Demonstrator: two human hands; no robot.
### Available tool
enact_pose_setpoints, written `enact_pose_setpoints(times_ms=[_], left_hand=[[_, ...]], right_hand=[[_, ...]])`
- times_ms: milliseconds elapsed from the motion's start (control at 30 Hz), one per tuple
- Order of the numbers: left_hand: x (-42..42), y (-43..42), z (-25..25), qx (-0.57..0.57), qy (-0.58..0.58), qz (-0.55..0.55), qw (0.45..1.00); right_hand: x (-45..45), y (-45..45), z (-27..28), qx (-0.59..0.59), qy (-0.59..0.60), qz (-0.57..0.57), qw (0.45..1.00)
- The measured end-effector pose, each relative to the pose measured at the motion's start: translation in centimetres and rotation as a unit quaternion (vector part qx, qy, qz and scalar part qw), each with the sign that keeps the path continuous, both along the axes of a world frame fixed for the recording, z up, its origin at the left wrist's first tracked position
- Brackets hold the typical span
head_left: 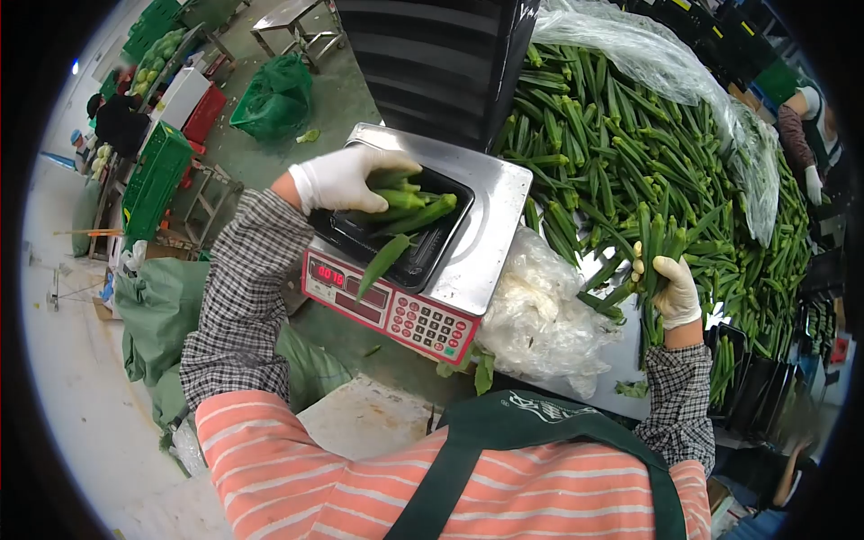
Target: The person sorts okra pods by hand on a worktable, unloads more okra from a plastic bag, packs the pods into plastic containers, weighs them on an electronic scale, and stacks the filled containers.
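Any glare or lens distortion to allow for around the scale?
Head view: pale sheen on the scale, white highlights on the crumpled clear plastic; head view: fisheye bending, dark corners; head view: the black tray looks fairly sharp.

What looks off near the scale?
One okra pod pokes past the rim of the tray, over the scale front, skewed from the bunch in the left hand. Can't tell whether it's resting or falling.
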State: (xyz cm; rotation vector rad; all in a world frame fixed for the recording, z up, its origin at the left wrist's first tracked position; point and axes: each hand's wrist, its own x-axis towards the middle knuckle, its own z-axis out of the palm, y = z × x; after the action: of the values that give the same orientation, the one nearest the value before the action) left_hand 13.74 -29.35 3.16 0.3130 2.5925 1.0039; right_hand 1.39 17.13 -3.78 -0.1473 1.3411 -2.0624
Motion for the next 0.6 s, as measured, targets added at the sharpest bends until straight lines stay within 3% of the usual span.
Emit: enact_pose_setpoints(times_ms=[133, 200, 267, 367, 400, 467, 533, 600], left_hand=[[0.7, 1.1, -0.4, 0.11, -0.053, 0.052, 0.991], [1.2, 0.3, 1.9, 0.101, 0.071, 0.041, 0.992], [2.6, -1.1, 3.1, 0.136, 0.126, 0.166, 0.968], [5.5, -1.3, 3.8, 0.078, 0.025, 0.295, 0.952], [6.4, 0.4, 3.7, 0.049, 0.056, 0.28, 0.957], [7.6, 3.3, 2.9, -0.112, 0.067, 0.173, 0.976], [8.1, 5.6, 1.1, -0.225, 0.108, 0.093, 0.964], [8.3, 6.0, -0.4, -0.284, 0.12, 0.09, 0.947]], right_hand=[[-0.9, -0.1, 0.5, 0.022, 0.014, 0.016, 1.0], [-1.7, -0.1, 0.8, 0.028, 0.046, 0.004, 0.999], [-2.6, 0.4, 1.4, 0.05, 0.061, 0.001, 0.997], [-3.7, 0.8, 2.4, 0.076, 0.093, 0.014, 0.993], [-3.7, 0.6, 2.5, 0.085, 0.104, 0.02, 0.991], [-3.4, -0.5, 2.9, 0.103, 0.128, 0.03, 0.986], [-2.7, -2.4, 3.5, 0.097, 0.13, 0.054, 0.985], [-2.0, -4.2, 3.9, 0.097, 0.12, 0.071, 0.985]])
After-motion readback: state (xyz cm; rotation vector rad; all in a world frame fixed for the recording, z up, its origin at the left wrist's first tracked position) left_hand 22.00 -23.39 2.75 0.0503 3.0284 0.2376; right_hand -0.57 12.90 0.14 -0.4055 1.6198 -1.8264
